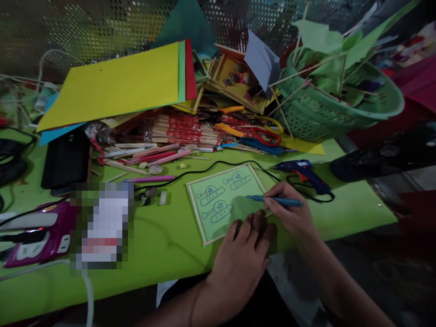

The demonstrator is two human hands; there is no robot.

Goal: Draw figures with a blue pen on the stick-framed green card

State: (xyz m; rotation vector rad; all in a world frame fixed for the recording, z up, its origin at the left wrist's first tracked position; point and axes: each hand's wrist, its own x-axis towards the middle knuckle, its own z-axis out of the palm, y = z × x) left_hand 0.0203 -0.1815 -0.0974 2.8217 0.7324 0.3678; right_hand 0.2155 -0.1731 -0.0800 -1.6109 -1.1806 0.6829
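A green sheet of paper (243, 206) edged with thin wooden sticks lies on the table, slightly tilted. Three blue line drawings of tanks with stars cover its left and upper parts. My right hand (289, 209) pinches a blue marker (284, 200), its tip over the right part of the sheet. With fingers stretched out flat, my left hand (243, 250) rests across the sheet's lower right edge. The marker's cap (163, 197) may be the small pale piece left of the sheet, but I cannot tell.
A blue glue gun (304, 172) lies right of the sheet, a black cable behind it. Farther back are bundled sticks (185, 129), scissors (269, 134), coloured paper sheets (119, 84) and a green basket (320, 113). A blurred-out phone (105, 222) and purple power strip (44, 231) sit left.
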